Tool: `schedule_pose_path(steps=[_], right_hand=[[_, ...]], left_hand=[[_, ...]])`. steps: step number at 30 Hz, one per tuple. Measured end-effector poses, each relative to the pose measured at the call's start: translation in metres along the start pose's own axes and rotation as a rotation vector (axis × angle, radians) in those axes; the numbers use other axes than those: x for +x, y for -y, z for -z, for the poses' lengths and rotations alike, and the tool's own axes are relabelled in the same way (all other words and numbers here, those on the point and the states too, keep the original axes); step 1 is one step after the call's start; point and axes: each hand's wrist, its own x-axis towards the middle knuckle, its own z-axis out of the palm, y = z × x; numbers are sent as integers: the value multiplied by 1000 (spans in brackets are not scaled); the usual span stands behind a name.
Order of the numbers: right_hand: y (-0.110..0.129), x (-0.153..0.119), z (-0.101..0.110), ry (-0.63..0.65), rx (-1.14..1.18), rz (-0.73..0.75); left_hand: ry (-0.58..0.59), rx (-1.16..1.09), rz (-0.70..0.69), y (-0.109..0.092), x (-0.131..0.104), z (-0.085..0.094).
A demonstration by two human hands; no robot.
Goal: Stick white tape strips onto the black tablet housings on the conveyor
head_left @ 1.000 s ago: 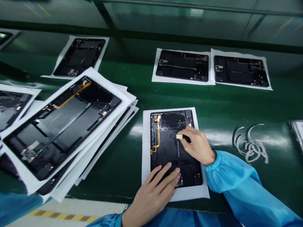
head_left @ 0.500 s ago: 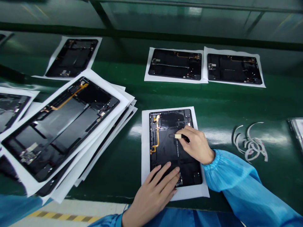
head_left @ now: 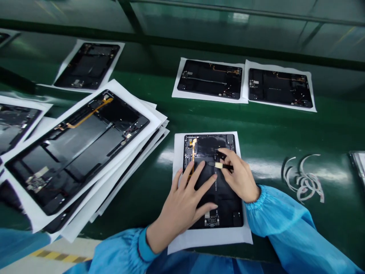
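Observation:
In front of me a black tablet back housing [head_left: 228, 194] lies on a white sheet [head_left: 182, 239], its inner side up, with an orange flex cable [head_left: 194, 146] along its left edge. My left hand [head_left: 182, 201] rests on the housing with its fingers spread, partly covering that cable. Closed in a pinch, my right hand [head_left: 238, 173] holds a slim black tool with a cream band [head_left: 219, 165] over the housing's upper middle. The tool's exact kind is unclear, and the fingers hide part of its handle.
Left of the housing stands a stack of tablet housings [head_left: 80, 148] layered with white sheets. More housings on sheets [head_left: 211, 80] lie at the back of the green table [head_left: 273, 137]. Curled white strips [head_left: 306, 182] lie to the right. A blue sleeve [head_left: 19, 243] shows at lower left.
My left hand has moved up the housing and spread its fingers, uncovering the small board near the bottom edge. My right hand stays near the same spot with the tool. The view shifts slightly.

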Motion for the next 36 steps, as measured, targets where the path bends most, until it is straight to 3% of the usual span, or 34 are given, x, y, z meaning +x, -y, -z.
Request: schedule_pose_path(steps=[3, 8, 14, 21, 30, 33, 36], right_hand=[[-4, -3, -5, -145, 123, -27], [-1, -2, -3, -274, 305, -106], [-4, 9, 13, -500, 335, -229], [-14, 11, 11, -476, 352, -266], [-15, 12, 7, -422, 399, -245], [-16, 13, 7, -422, 397, -238], [-18, 13, 7, -414, 353, -233]], left_hand=[[52, -78, 32, 11, 22, 2], [80, -198, 54, 25, 43, 0], [-75, -396, 271, 26, 47, -3], [2, -421, 403, 17, 53, 1], [-29, -434, 456, 15, 62, 1], [-51, -523, 518, 16, 47, 4], [-127, -682, 700, 17, 14, 13]])
